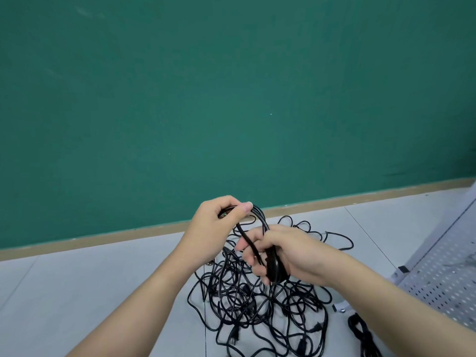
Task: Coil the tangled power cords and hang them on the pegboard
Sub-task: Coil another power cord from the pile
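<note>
Two hands (216, 222) (283, 253) hold a cord (260, 217) above the tangle (257, 310), pegboard (443, 284) rightward.

Both my bare forearms reach forward and inward, my left hand (216, 222) raised higher with fingers and thumb curled in a pinch, my right hand (280, 253) lower, its back turned up, fingers wrapped in a grip.

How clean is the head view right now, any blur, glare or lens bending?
Head view: even, soft light, no glare; hands cast only faint shadows. Left hand and right hand on the coil look sharp. Wide-angle bending curves the wall's base strip; the pegboard at the right edge is stretched.
</note>
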A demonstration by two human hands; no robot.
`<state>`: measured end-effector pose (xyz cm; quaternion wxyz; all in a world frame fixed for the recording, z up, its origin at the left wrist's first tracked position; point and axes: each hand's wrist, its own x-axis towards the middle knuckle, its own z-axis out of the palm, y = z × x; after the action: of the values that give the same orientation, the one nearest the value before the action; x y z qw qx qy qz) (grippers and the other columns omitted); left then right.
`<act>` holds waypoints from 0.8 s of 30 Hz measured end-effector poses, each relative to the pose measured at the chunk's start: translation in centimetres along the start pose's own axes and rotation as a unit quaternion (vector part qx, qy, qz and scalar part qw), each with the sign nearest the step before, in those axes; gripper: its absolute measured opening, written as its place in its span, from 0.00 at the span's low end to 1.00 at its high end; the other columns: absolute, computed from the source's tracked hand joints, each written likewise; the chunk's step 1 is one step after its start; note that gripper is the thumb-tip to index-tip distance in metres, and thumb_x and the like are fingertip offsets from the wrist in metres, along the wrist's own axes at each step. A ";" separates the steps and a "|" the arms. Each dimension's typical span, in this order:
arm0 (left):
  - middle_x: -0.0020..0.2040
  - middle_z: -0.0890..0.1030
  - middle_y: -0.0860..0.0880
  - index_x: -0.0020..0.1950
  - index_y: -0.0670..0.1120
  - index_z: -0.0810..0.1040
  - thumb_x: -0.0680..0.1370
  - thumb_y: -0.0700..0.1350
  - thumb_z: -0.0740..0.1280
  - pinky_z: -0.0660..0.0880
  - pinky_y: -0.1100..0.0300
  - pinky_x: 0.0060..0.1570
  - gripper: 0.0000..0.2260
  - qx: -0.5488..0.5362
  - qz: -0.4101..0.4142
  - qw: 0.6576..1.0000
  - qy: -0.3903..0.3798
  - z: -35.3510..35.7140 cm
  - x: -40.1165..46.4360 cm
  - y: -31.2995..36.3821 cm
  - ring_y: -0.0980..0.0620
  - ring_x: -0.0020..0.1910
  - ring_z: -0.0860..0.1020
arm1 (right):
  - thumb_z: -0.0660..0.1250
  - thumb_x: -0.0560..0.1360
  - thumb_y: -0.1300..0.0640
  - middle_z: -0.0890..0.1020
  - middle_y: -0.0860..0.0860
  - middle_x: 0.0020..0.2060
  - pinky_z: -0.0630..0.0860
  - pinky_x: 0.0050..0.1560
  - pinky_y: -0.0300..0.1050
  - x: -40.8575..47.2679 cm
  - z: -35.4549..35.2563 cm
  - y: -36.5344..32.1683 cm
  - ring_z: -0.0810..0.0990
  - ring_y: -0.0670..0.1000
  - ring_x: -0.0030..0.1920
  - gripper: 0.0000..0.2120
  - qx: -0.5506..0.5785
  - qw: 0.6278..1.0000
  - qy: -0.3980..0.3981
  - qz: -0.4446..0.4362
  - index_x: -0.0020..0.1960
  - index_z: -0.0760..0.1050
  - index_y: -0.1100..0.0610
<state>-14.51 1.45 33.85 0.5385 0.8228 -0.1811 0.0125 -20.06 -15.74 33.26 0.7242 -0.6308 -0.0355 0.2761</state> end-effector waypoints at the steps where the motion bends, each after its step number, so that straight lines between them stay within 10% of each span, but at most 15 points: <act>1: 0.25 0.71 0.60 0.39 0.47 0.79 0.81 0.51 0.70 0.64 0.68 0.32 0.13 0.005 -0.011 1.000 -0.011 -0.1 -0.1 -0.1 0.61 0.27 0.67 | 0.54 0.83 0.63 0.78 0.55 0.38 0.76 0.36 0.46 0.3 0.1 0.1 0.74 0.52 0.34 0.13 0.002 1.000 0.002 0.002 0.56 0.77 0.64; 13: 0.31 0.60 0.52 0.40 0.45 0.68 0.86 0.54 0.59 0.61 0.59 0.31 0.18 -0.187 -0.085 0.979 0.004 0.2 0.5 -0.8 0.51 0.29 0.60 | 0.57 0.87 0.55 0.59 0.49 0.32 0.72 0.32 0.40 0.1 0.6 -1.3 0.61 0.47 0.28 0.14 0.022 0.997 0.028 -0.065 0.43 0.70 0.56; 18: 0.30 0.67 0.55 0.44 0.45 0.73 0.88 0.51 0.52 0.70 0.54 0.40 0.18 0.007 -0.041 0.996 -0.073 0.7 -0.3 -3.8 0.52 0.33 0.69 | 0.57 0.87 0.54 0.61 0.48 0.30 0.72 0.31 0.41 -0.1 -0.2 -1.8 0.63 0.47 0.28 0.14 0.069 0.984 0.130 -0.102 0.44 0.70 0.57; 24: 0.28 0.62 0.55 0.41 0.50 0.72 0.88 0.48 0.52 0.53 0.56 0.31 0.18 -0.070 -0.083 0.993 -0.052 1.3 -0.2 -2.1 0.54 0.27 0.57 | 0.56 0.87 0.56 0.64 0.48 0.29 0.73 0.31 0.43 0.8 -2.0 -0.7 0.66 0.49 0.28 0.14 -0.006 0.941 0.304 -0.147 0.50 0.76 0.60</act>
<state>-14.30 1.14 31.42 0.5838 0.7948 -0.1406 -0.0880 -18.37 -17.22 33.30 0.7293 -0.6768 0.0930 -0.0387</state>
